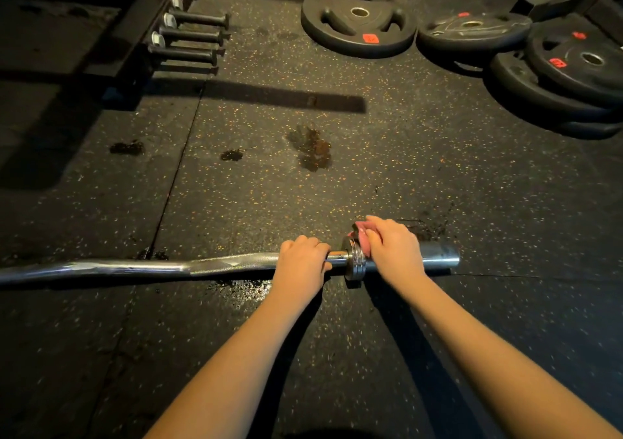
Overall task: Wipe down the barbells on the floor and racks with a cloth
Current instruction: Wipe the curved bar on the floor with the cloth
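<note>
A chrome curl barbell lies across the dark rubber floor, running from the left edge to its sleeve end at the right. My left hand grips the bar's shaft just left of the chrome collar. My right hand holds a pink cloth wrapped over the sleeve right beside the collar. Most of the cloth is hidden under my fingers. The bare end of the sleeve sticks out to the right of my right hand.
Several black weight plates lie flat at the back right, some stacked. A dark rack with horizontal pegs stands at the back left. Wet patches mark the speckled floor ahead of the bar.
</note>
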A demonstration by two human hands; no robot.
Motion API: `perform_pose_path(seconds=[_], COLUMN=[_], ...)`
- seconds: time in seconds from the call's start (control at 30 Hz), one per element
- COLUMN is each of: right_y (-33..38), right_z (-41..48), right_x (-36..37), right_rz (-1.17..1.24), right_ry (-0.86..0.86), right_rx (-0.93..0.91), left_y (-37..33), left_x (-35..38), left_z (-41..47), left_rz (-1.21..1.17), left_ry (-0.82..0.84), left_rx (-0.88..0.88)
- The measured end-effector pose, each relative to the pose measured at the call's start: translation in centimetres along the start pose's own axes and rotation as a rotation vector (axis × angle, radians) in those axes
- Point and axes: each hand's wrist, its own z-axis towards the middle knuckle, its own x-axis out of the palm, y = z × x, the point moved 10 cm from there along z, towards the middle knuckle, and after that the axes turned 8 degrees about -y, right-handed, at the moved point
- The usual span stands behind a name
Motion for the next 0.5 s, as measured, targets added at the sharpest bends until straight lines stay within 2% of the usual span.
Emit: perform_pose_path(seconds=[0.1,0.17,0.23,0.33,0.43,0.5], right_y=[1.3,0.2,-0.4,0.8,1.5,-0.1], right_z=[-3.5,-5.1,-4.1,-1.8,-3.8,-5.3], right_x=[-0.1,-0.7,-0.7,-0.7,-0.3,-1.5], right_rz=[0.219,0.17,0.09,0.123,0.21,0.141], right_ry=[0.083,0.076,0.02,-0.043,0.051,0.072], right_rx=[-0.206,-0.263,-0.252,-0.091,-0.179,-0.265], left_y=[0.2,0.1,0.1,0.1,0.2,0.1], left_x=[0.3,0.6,0.7,0.6,0.6,0.6], left_z=[-0.2,-0.5,-0.5,-0.3,-0.2,-0.3], left_rz=[-0.036,-0.057,-0.072,-0.07,-0.058,-0.062], left_ry=[0.004,0.02,0.011,0.004,0.019,0.024], left_rx=[-0.003,0.001,0.001,-0.005,0.011,0.017])
